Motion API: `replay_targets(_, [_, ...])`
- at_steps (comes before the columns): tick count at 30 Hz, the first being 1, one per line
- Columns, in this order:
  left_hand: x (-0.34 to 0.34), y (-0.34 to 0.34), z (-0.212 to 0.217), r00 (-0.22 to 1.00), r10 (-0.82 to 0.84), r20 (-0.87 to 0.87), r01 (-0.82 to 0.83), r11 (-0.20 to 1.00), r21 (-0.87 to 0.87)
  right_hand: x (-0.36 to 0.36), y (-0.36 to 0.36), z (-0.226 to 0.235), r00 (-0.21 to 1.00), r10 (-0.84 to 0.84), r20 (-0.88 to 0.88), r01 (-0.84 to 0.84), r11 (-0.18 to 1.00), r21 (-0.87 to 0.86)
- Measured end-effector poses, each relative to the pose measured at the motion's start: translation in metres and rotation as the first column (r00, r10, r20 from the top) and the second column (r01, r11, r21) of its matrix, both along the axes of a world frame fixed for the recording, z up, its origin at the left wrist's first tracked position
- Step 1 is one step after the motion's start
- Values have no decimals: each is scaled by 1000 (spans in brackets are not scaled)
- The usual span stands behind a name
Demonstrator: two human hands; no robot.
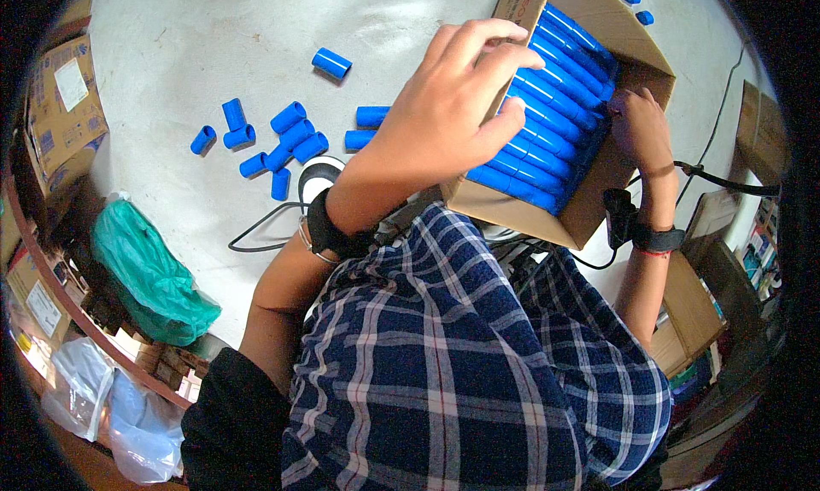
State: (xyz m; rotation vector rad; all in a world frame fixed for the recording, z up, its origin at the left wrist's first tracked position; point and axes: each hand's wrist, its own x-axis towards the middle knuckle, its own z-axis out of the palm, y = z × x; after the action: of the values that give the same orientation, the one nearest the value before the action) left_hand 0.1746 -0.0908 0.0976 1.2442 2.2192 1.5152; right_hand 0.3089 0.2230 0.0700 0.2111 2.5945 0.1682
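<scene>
A brown cardboard box (559, 222) stands tilted in front of me, with several rows of short blue tubes (555, 94) packed side by side in it. Over its left edge is my left hand (453, 106), fingers spread and thumb apart, with nothing seen in it. My right hand (642, 130) reaches inside the right wall of the box. Its fingers are curled at the ends of the rows, and their tips are hidden, so what they hold cannot be made out.
Loose blue tubes (295, 134) lie scattered on the pale floor (196, 47) to the left; two more lie beyond the box. A green plastic bag (145, 269), cartons (64, 123) and clear bags (141, 431) line the left side. A dark cable (726, 182) runs at right.
</scene>
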Motion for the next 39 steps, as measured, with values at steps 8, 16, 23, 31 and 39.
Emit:
replay_targets(8, [-67, -62, -14, 988, 140, -58, -151, 949, -277, -1, -13, 3, 911, -61, -408, 3, 990, -141])
replay_targets(16, [-35, -95, -42, 979, -190, -75, 39, 532, -846, -9, -28, 11, 913, -90, -398, 18, 983, -181])
replay_targets(23, [-9, -116, -66, 958, -265, -113, 74, 606, -792, -8, -30, 12, 912, -109, -397, 23, 976, -215])
replay_targets(31, [-36, -126, -82, 850, -399, -343, 67, 729, -681, -10, -45, 17, 930, -135, -342, 14, 942, -335])
replay_targets(39, [-35, -105, -85, 884, -394, -250, 170, 771, -613, -12, -50, 21, 933, -129, -335, -2, 932, -363])
